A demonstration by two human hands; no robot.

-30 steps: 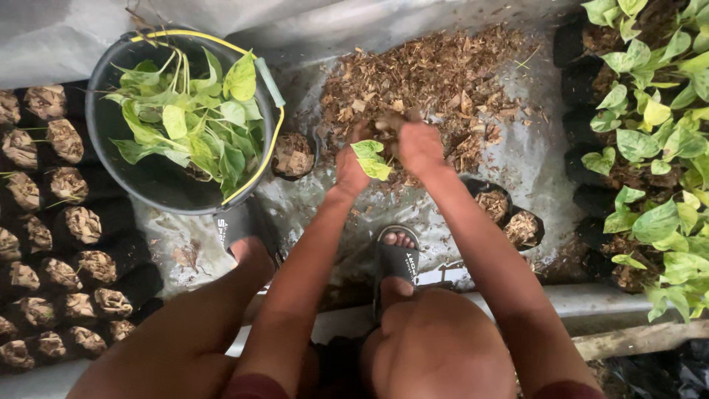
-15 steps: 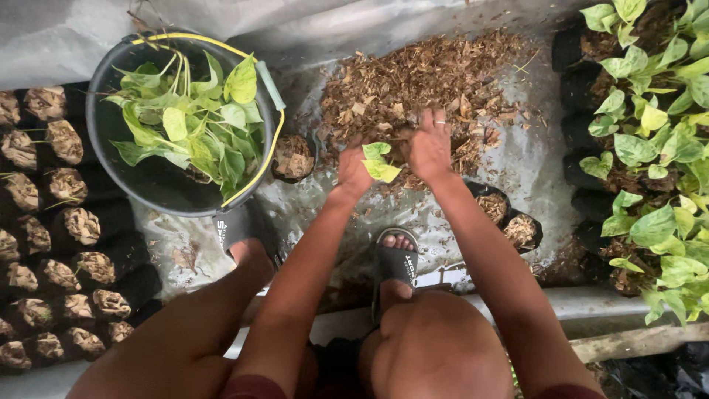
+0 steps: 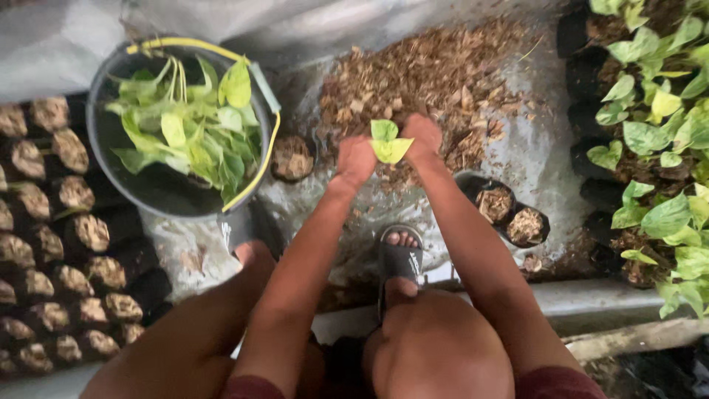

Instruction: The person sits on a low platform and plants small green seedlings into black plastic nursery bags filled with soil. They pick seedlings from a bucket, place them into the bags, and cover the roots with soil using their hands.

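Both hands have drawn closer together since a second ago, the left hand (image 3: 356,159) and right hand (image 3: 423,137) now closed around a leafy green cutting (image 3: 388,144). They press it down just in front of the heap of coconut husk mulch (image 3: 436,74), so planting looks under way.

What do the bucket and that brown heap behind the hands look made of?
Bucket: likely plastic, smooth dark wall with a dull sheen and a yellow handle. Brown heap: looks like dry, coarse husk or bark chips, matte, flaky and loose; which of these is unclear.
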